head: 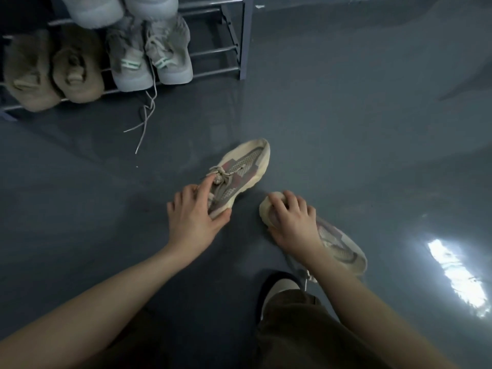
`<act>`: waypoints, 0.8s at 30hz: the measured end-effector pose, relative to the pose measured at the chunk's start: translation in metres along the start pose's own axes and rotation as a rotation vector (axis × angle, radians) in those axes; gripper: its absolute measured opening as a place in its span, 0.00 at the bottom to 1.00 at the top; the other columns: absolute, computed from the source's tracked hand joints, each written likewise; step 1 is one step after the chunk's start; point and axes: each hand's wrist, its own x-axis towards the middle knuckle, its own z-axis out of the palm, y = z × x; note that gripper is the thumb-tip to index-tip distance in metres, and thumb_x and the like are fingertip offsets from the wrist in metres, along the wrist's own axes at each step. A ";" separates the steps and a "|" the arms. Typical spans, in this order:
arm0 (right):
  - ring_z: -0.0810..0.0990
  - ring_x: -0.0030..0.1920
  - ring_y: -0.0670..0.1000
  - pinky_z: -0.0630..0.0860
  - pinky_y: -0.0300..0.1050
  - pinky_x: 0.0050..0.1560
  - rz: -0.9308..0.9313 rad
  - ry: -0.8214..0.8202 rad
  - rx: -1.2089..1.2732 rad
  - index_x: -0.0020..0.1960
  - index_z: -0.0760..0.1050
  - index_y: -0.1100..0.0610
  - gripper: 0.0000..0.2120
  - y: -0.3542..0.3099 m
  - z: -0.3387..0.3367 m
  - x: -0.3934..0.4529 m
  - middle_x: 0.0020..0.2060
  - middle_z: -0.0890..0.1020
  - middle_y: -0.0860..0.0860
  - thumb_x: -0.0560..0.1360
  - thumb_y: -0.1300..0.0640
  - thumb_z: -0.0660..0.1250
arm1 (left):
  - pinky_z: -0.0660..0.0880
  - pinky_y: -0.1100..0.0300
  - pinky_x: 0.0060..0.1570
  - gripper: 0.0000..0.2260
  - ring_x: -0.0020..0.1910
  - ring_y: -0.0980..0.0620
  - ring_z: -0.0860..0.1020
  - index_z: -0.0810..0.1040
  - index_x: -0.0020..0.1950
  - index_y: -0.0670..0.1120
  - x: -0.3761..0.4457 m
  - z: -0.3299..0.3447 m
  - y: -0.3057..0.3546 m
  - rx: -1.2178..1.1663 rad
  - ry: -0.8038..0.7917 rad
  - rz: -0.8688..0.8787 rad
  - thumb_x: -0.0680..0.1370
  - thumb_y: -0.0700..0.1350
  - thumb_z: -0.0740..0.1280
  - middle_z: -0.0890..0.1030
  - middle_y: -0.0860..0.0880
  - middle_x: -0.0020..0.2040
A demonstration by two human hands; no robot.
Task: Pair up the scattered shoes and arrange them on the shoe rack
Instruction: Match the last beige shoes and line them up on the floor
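Two cream sneakers with pink and grey mesh lie on the dark floor. My left hand (195,213) grips the heel end of the left sneaker (243,169), whose toe points up and to the right. My right hand (294,222) curls over one rounded end of the right sneaker (343,246), which lies slanted toward the lower right. The metal shoe rack (226,50) stands at the top left.
On the rack's low shelf sit a pair of brown fluffy slippers (53,70) and a pair of grey sneakers (149,57) with a lace trailing onto the floor. Pale shoes (119,6) sit on the shelf above. My knee (290,310) is at the bottom.
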 end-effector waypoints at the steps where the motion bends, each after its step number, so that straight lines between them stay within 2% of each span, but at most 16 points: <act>1: 0.72 0.60 0.63 0.70 0.61 0.54 -0.063 0.030 0.001 0.66 0.64 0.51 0.34 -0.005 -0.004 0.011 0.64 0.71 0.58 0.63 0.50 0.73 | 0.66 0.48 0.51 0.33 0.53 0.42 0.71 0.61 0.71 0.56 0.003 -0.004 -0.004 -0.003 0.020 -0.020 0.67 0.64 0.61 0.73 0.45 0.55; 4: 0.71 0.62 0.60 0.66 0.61 0.58 -0.214 0.071 0.013 0.66 0.66 0.49 0.36 -0.021 -0.019 0.044 0.65 0.71 0.56 0.61 0.50 0.75 | 0.65 0.47 0.52 0.33 0.55 0.40 0.71 0.62 0.71 0.55 0.010 -0.017 -0.022 -0.007 0.071 -0.096 0.69 0.59 0.70 0.73 0.44 0.56; 7: 0.69 0.64 0.59 0.63 0.63 0.60 -0.360 0.060 0.061 0.67 0.63 0.47 0.37 -0.034 -0.022 0.066 0.66 0.71 0.56 0.62 0.51 0.76 | 0.65 0.46 0.53 0.33 0.56 0.40 0.70 0.63 0.71 0.53 0.013 -0.027 -0.042 -0.001 0.116 -0.174 0.69 0.58 0.71 0.73 0.43 0.57; 11: 0.69 0.65 0.58 0.64 0.62 0.60 -0.485 0.005 0.059 0.68 0.60 0.46 0.41 -0.048 -0.010 0.072 0.67 0.70 0.55 0.61 0.50 0.77 | 0.64 0.46 0.54 0.33 0.56 0.39 0.70 0.64 0.71 0.53 0.014 -0.031 -0.062 -0.022 0.148 -0.269 0.69 0.57 0.71 0.73 0.42 0.57; 14: 0.60 0.72 0.56 0.56 0.62 0.67 -0.423 -0.092 0.013 0.74 0.54 0.47 0.43 -0.054 -0.002 0.074 0.72 0.63 0.53 0.66 0.48 0.73 | 0.64 0.47 0.55 0.33 0.57 0.40 0.70 0.63 0.71 0.54 0.009 -0.030 -0.068 -0.037 0.115 -0.298 0.69 0.57 0.71 0.73 0.43 0.57; 16: 0.52 0.75 0.56 0.48 0.60 0.70 -0.308 -0.143 -0.009 0.76 0.48 0.47 0.43 -0.058 0.003 0.072 0.75 0.56 0.52 0.70 0.45 0.70 | 0.64 0.47 0.54 0.33 0.56 0.40 0.70 0.63 0.71 0.54 0.004 -0.028 -0.069 -0.033 0.102 -0.275 0.69 0.57 0.70 0.73 0.44 0.56; 18: 0.50 0.75 0.57 0.45 0.60 0.71 -0.161 -0.136 -0.013 0.76 0.46 0.50 0.45 -0.062 0.006 0.069 0.75 0.54 0.54 0.69 0.41 0.69 | 0.64 0.48 0.54 0.33 0.56 0.40 0.70 0.63 0.71 0.54 0.000 -0.026 -0.069 -0.034 0.090 -0.257 0.69 0.58 0.70 0.73 0.44 0.56; 20: 0.56 0.73 0.59 0.46 0.61 0.71 -0.058 -0.109 -0.007 0.75 0.51 0.53 0.47 -0.063 0.008 0.066 0.72 0.60 0.56 0.67 0.37 0.69 | 0.64 0.47 0.53 0.33 0.55 0.40 0.70 0.62 0.71 0.54 0.001 -0.024 -0.068 -0.029 0.079 -0.247 0.70 0.58 0.69 0.72 0.44 0.56; 22: 0.66 0.66 0.61 0.52 0.63 0.68 -0.088 -0.092 -0.024 0.73 0.59 0.53 0.43 -0.062 0.008 0.067 0.66 0.68 0.57 0.65 0.35 0.70 | 0.64 0.47 0.53 0.33 0.55 0.40 0.70 0.62 0.71 0.54 0.001 -0.024 -0.066 -0.034 0.072 -0.249 0.69 0.58 0.70 0.73 0.44 0.56; 24: 0.72 0.60 0.62 0.57 0.63 0.65 -0.145 -0.032 -0.024 0.70 0.66 0.55 0.40 -0.058 0.006 0.071 0.61 0.73 0.58 0.65 0.37 0.71 | 0.64 0.47 0.53 0.33 0.55 0.40 0.70 0.63 0.71 0.54 0.001 -0.026 -0.066 -0.050 0.088 -0.252 0.69 0.58 0.70 0.73 0.44 0.56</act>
